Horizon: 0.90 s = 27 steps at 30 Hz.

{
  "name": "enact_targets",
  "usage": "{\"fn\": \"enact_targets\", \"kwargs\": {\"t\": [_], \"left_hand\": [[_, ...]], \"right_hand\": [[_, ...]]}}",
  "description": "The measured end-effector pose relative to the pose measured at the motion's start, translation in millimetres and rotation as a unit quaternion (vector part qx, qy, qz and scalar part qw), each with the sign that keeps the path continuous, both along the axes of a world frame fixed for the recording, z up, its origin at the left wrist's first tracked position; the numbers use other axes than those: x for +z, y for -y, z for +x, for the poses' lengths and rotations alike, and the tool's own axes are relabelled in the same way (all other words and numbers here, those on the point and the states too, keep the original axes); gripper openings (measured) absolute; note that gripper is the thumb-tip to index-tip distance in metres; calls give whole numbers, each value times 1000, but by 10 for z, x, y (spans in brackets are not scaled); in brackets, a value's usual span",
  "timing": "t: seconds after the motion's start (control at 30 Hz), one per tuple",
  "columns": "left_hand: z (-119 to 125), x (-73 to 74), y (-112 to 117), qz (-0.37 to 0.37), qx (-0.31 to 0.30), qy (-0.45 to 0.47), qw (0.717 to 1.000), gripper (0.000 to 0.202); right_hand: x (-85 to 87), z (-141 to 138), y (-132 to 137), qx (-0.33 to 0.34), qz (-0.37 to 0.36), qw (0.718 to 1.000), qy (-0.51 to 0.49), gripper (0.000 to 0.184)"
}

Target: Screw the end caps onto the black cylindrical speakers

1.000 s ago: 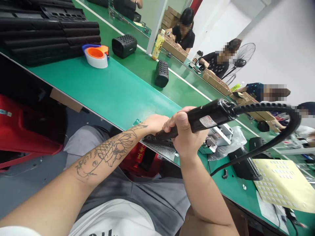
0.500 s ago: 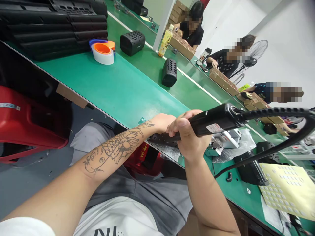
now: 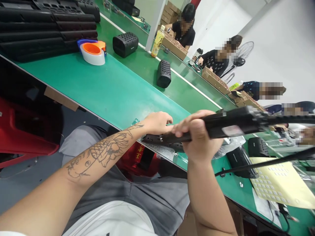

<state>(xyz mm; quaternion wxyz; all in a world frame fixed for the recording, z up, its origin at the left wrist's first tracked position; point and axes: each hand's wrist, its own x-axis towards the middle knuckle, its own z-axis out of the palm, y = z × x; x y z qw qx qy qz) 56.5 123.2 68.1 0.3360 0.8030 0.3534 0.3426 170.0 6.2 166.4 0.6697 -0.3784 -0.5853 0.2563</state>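
My right hand [image 3: 203,141] is wrapped around a black electric screwdriver [image 3: 221,123], held nearly level with its ridged cable running off to the right. The tool's front end points left, towards my left hand [image 3: 157,122]. That hand lies over a dark perforated plastic panel [image 3: 150,139] at the table's front edge, fingers bent down over it. My fingers hide the screwdriver's tip and much of the panel. Clear bubble wrap [image 3: 163,152] shows under the panel.
Black casings [image 3: 49,36] are stacked at the left beside a tape dispenser [image 3: 94,57]. Two black speakers [image 3: 125,44] stand farther back. A yellow sticker sheet [image 3: 283,183] lies at right near another black speaker [image 3: 242,162]. Co-workers sit across the table behind cardboard boxes [image 3: 215,80].
The screwdriver and my right hand have moved slightly right, and the tool has tipped closer to level. My left hand's fingers have lifted a little apart from the tool. The view has shifted.
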Motion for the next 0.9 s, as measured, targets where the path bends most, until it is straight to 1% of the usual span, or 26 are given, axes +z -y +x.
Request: {"fn": "enact_targets", "kwargs": {"t": [0.03, 0.1, 0.13, 0.17, 0.2, 0.23, 0.27, 0.3, 0.33, 0.37, 0.43, 0.53, 0.6, 0.67, 0.77, 0.83, 0.9], "left_hand": [[-32, -56, 17, 0, 11, 41, 999, 19], [-166, -240, 82, -6, 50, 149, 988, 33], [-264, -361, 130, -8, 68, 197, 978, 36], [-376, -490, 182, -7, 58, 217, 974, 35], [-494, -619, 236, 3, 29, 215, 976, 36], [-608, -736, 286, 17, -1, 198, 980, 47], [-712, -835, 329, 24, -33, 162, 986, 70], [-798, -911, 362, 32, -56, 125, 990, 91], [-864, -962, 383, 39, -72, 95, 992, 102], [-909, -991, 393, 44, -81, 70, 993, 108], [-942, -997, 387, 52, -79, 54, 994, 102], [-883, -956, 328, 49, -52, 59, 996, 97], [-785, -928, 237, 30, -20, 66, 997, 98], [-624, -892, 76, -3, 18, 76, 997, 102], [-226, -786, -294, -43, 78, 91, 992, 108], [149, -672, -578, -43, 119, 104, 987, 109], [581, -542, -846, -37, 151, 123, 980, 109]], "right_hand": [[66, 130, 13, -45, 12, 999, -6, 34], [178, 490, 24, -170, 21, 985, 14, 32], [212, 711, 22, -243, 17, 969, 41, 30], [226, 947, 15, -307, 7, 949, 72, 29], [220, 1187, 3, -368, 5, 924, 104, 31], [195, 1419, -11, -418, 10, 899, 127, 34], [155, 1632, -27, -447, 9, 884, 138, 36], [103, 1817, -44, -464, 12, 875, 137, 38], [45, 1969, -60, -479, 16, 868, 128, 41], [-15, 2085, -72, -485, 17, 867, 115, 44], [-129, 2214, -79, -482, 10, 872, 86, 50], [-255, 2227, -31, -459, -10, 887, 59, 54], [-302, 2185, 28, -448, -17, 892, 49, 53], [-321, 2137, 90, -440, -22, 897, 41, 52], [-294, 2046, 170, -425, -16, 905, 13, 55], [-237, 1951, 231, -409, 3, 912, -24, 55], [-157, 1819, 321, -381, 21, 922, -61, 52]]}}
